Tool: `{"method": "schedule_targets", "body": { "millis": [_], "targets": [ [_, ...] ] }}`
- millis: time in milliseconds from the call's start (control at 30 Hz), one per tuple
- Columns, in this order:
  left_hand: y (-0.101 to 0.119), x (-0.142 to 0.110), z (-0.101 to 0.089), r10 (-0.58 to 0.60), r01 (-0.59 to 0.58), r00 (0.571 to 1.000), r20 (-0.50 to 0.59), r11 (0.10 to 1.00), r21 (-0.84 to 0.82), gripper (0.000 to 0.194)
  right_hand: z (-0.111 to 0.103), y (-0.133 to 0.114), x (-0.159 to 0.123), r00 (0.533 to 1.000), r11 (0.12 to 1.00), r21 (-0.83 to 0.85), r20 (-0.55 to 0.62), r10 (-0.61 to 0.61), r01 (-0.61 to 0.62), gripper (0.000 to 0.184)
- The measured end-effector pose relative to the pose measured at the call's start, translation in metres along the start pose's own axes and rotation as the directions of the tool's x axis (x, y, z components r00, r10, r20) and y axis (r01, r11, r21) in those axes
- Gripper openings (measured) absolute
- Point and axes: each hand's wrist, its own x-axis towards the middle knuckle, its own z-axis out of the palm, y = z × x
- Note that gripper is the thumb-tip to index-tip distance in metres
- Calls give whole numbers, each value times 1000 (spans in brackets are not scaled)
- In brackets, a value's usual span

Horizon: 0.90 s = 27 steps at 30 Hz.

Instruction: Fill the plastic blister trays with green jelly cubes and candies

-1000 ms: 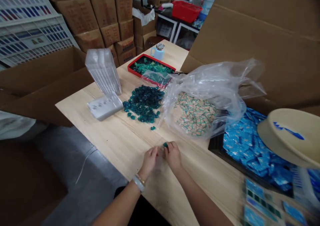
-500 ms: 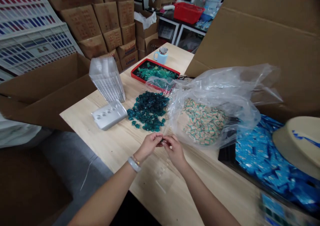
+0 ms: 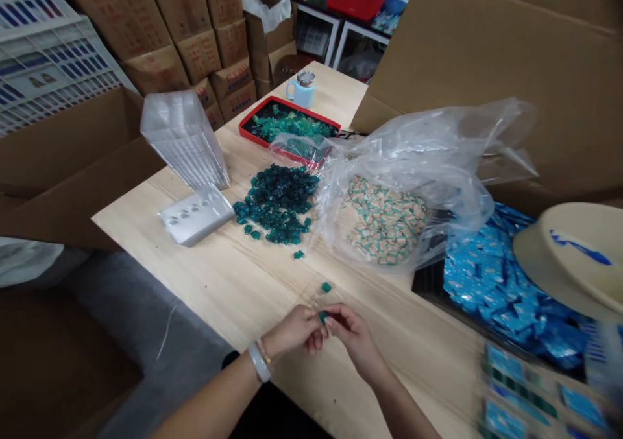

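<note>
Near the front of the table, my left hand (image 3: 296,330) and my right hand (image 3: 351,329) meet at the fingertips. Both are closed in a pinch on a small dark green stone-like piece (image 3: 323,317). Just beyond the fingers, another green piece (image 3: 326,287) lies on or in something clear and thin, partly hidden by my hands. Farther off is a heap of glossy teal-green pieces (image 3: 282,196), with one loose piece (image 3: 298,255) at its near side. My left wrist carries a pale bangle.
Clear plastic trays (image 3: 187,141) are stacked at left, beside another clear tray (image 3: 197,215). A plastic bag (image 3: 335,231) holds small printed packets. Behind are a red-rimmed tray (image 3: 248,134) and a blue mug (image 3: 304,93). Blue packets (image 3: 487,270) and a cream basin (image 3: 530,244) stand right.
My hands have drawn back from the heap toward the table's front edge, still together. The green piece between the fingers shows more clearly. The camera view has tilted downward.
</note>
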Motion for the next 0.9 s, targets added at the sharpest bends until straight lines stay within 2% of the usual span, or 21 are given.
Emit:
{"method": "schedule_targets", "body": {
  "millis": [33,67,100,133,200,233,267,367,500,567,633,667,700,733,800,867,900],
  "targets": [
    [-1,2,-1,48,-43,998,-48,994,105,31,-4,7,-4,998,1000,-8,-58,21,-21,20],
    [2,5,-6,138,-103,980,-145,970,222,28,-7,13,-5,992,998,-62,-127,6,-14,19],
    [6,10,-12,257,-155,927,-273,925,346,24,-9,20,-3,983,988,-150,-177,-44,17,17],
    [12,16,-20,379,-170,833,-403,869,465,21,-9,25,0,974,965,-256,-193,-116,64,16],
    [23,32,-36,536,-87,621,-572,772,629,20,-5,36,11,958,874,-454,-128,-258,175,17],
    [26,41,-42,568,-21,560,-603,737,676,21,-1,42,18,948,819,-531,-83,-307,219,19],
    [27,49,-46,581,40,539,-610,706,707,23,3,47,23,937,766,-593,-53,-344,248,20],
    [22,65,-51,581,125,558,-593,647,752,29,13,64,34,910,643,-727,-61,-410,241,25],
    [11,67,-56,608,55,547,-575,660,749,26,13,82,33,880,554,-807,-94,-465,206,29],
    [10,62,-60,628,-41,544,-557,683,729,27,10,83,28,876,549,-813,-109,-470,194,30],
    [10,55,-61,623,-163,539,-567,737,656,29,8,74,23,880,594,-786,-150,-451,170,29],
    [11,51,-60,595,-223,552,-584,781,584,29,7,65,21,883,633,-758,-182,-433,154,28],
    [11,45,-57,544,-278,586,-600,831,482,27,7,54,21,885,681,-717,-211,-415,148,28],
    [12,40,-52,473,-320,644,-601,880,350,26,7,42,21,890,733,-662,-227,-396,158,28],
    [13,26,-37,317,-353,796,-515,935,29,23,8,17,24,914,818,-526,-168,-368,232,24],
    [12,10,-20,194,-303,914,-357,911,-280,23,9,-2,24,933,862,-399,-46,-358,312,19],
    [10,2,-12,152,-259,948,-281,879,-399,23,9,-7,20,938,876,-352,14,-346,329,18]
  ]
}}
